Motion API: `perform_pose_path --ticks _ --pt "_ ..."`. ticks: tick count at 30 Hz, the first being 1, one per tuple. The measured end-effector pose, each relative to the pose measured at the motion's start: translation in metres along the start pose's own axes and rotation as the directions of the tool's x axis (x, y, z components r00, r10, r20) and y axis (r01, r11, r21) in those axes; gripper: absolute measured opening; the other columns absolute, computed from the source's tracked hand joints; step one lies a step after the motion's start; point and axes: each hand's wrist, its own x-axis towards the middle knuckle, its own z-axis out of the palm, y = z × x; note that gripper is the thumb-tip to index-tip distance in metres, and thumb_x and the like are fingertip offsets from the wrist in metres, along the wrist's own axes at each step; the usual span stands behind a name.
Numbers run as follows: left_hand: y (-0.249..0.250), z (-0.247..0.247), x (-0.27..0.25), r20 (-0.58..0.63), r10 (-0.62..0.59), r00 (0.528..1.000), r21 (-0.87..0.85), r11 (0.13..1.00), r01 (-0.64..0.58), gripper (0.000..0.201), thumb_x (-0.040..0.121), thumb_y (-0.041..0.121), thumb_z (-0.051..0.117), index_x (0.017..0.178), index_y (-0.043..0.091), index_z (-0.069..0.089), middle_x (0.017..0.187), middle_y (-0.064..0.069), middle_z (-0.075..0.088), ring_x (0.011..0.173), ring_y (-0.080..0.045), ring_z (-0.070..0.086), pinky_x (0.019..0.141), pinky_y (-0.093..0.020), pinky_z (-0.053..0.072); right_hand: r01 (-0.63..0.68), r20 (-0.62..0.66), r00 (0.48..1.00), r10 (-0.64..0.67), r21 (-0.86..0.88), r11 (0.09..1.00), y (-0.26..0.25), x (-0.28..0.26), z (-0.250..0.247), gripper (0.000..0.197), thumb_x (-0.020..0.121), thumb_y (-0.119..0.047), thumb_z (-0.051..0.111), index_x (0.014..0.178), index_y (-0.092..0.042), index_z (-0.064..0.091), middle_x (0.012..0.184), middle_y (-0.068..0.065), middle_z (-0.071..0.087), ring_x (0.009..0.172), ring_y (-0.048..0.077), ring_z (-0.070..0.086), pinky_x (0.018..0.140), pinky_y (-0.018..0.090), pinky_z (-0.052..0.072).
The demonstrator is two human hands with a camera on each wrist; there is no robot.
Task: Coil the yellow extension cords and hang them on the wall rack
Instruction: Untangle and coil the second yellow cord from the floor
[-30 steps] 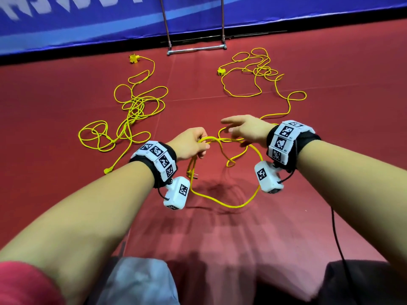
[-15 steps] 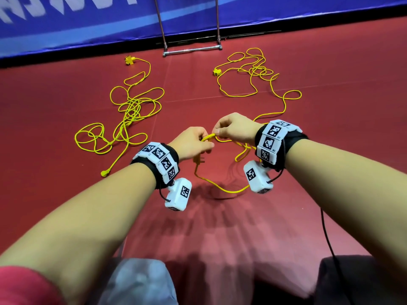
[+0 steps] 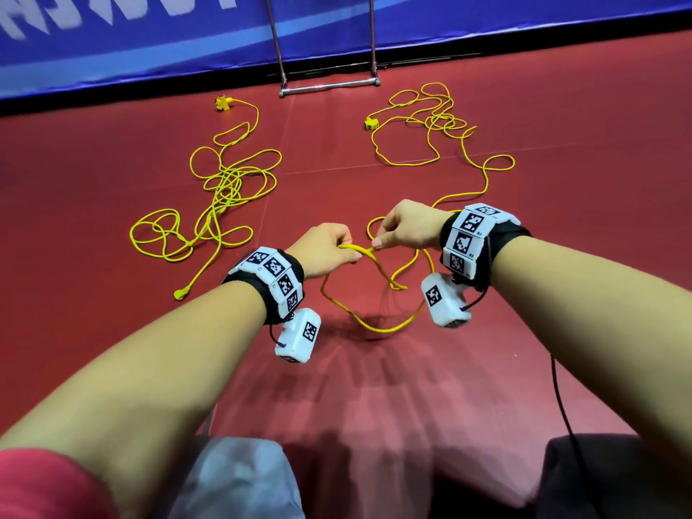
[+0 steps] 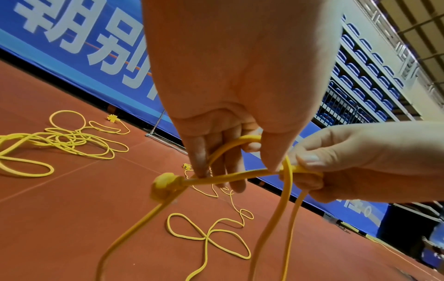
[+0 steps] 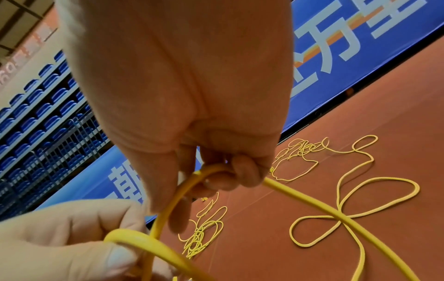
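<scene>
My left hand grips a yellow extension cord whose loop hangs below both hands. In the left wrist view the cord's plug dangles beside my left fingers, and a turn of cord passes through them. My right hand pinches the same cord just right of the left hand, thumb against curled fingers. From there the cord trails over the red floor to a tangle at the back right. A second yellow cord lies tangled on the floor at the left.
A metal rack's foot bar and two uprights stand at the far edge of the red floor, against a blue banner wall. Blue stadium seats rise behind it. A black cable hangs from my right wrist.
My right hand, its fingers stretched out a second ago, closed on the cord and met the left hand. Now the hands are a little apart and a loop hangs below them.
</scene>
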Motion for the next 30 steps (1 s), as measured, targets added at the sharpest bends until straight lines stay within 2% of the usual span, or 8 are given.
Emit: perform_pose_path --ticks 2,4,9,17,20,23,25,30 --pt "-0.002 -0.001 0.001 -0.056 -0.013 0.998 0.033 0.999 0.015 0.026 0.081 0.026 0.073 0.069 0.017 0.051 0.064 0.002 0.055 0.06 -0.017 0.044 0.06 -0.031 0.036 0.003 0.001 1.0 -0.003 -0.032 0.999 -0.001 -0.002 -0.003 0.016 0.092 -0.031 0.066 0.086 -0.019 0.074 0.044 -0.012 0.044 0.047 0.005 0.04 0.046 0.016 0.032" --pt "-0.004 -0.002 0.002 -0.097 -0.026 0.995 0.039 0.999 0.03 0.022 0.079 0.023 0.07 0.068 0.016 0.052 0.071 -0.006 0.062 0.065 -0.022 0.049 0.061 -0.031 0.039 -0.004 -0.03 1.0 0.005 0.042 0.999 0.0 -0.002 -0.003 0.022 0.096 -0.03 0.061 0.08 -0.018 0.071 0.045 -0.01 0.039 0.042 0.006 0.033 0.04 0.018 0.028" --pt "-0.001 -0.004 0.002 -0.138 -0.028 0.99 0.015 0.999 0.031 0.02 0.075 0.014 0.06 0.061 0.016 0.046 0.09 -0.002 0.073 0.09 -0.026 0.065 0.081 -0.038 0.052 -0.061 -0.114 0.988 0.109 0.36 0.931 0.006 0.002 -0.002 0.03 0.102 -0.024 0.049 0.089 -0.006 0.068 0.05 -0.004 0.045 0.05 0.015 0.033 0.046 0.023 0.028" --pt "-0.002 -0.005 0.007 -0.211 -0.063 0.975 -0.008 0.998 0.063 0.016 0.078 0.021 0.057 0.066 0.01 0.052 0.079 -0.016 0.069 0.082 -0.036 0.063 0.073 -0.043 0.053 -0.093 -0.051 0.988 0.145 0.552 0.829 0.006 0.003 0.0 0.033 0.104 -0.022 0.045 0.077 -0.012 0.061 0.064 0.003 0.046 0.057 0.015 0.045 0.052 0.024 0.034" --pt "-0.009 -0.009 0.007 -0.273 -0.134 0.953 -0.097 0.989 0.111 0.024 0.076 0.027 0.061 0.06 0.016 0.047 0.066 -0.009 0.068 0.076 -0.032 0.065 0.07 -0.037 0.054 -0.113 -0.027 0.986 0.165 0.622 0.775 0.007 0.002 -0.003 0.031 0.105 -0.021 0.043 0.077 -0.014 0.057 0.068 0.001 0.047 0.06 0.014 0.05 0.055 0.025 0.035" --pt "-0.022 -0.015 0.003 -0.306 -0.225 0.925 -0.12 0.973 0.197 0.03 0.078 0.023 0.069 0.059 0.017 0.047 0.057 0.002 0.055 0.07 -0.025 0.052 0.057 -0.03 0.036 -0.139 -0.057 0.966 0.254 0.711 0.689 0.009 0.001 -0.01 0.032 0.105 -0.022 0.04 0.076 -0.017 0.052 0.067 -0.001 0.045 0.06 0.013 0.051 0.055 0.026 0.034" --pt "-0.033 -0.016 0.001 -0.281 -0.274 0.92 -0.106 0.962 0.254 0.032 0.075 0.023 0.073 0.057 0.016 0.048 0.06 -0.001 0.055 0.074 -0.028 0.051 0.059 -0.031 0.034 -0.157 -0.076 0.941 0.33 0.766 0.624 0.012 0.001 -0.015 0.033 0.105 -0.023 0.039 0.076 -0.017 0.052 0.066 -0.002 0.042 0.059 0.012 0.049 0.055 0.025 0.032" --pt "-0.042 -0.013 0.001 -0.23 -0.331 0.915 -0.063 0.944 0.325 0.023 0.069 0.022 0.073 0.058 0.016 0.054 0.072 -0.007 0.069 0.078 -0.028 0.063 0.064 -0.031 0.045 -0.136 -0.098 0.906 0.412 0.853 0.504 0.016 0.004 -0.018 0.038 0.106 -0.026 0.035 0.073 -0.017 0.052 0.063 -0.003 0.039 0.058 0.011 0.045 0.052 0.024 0.028"
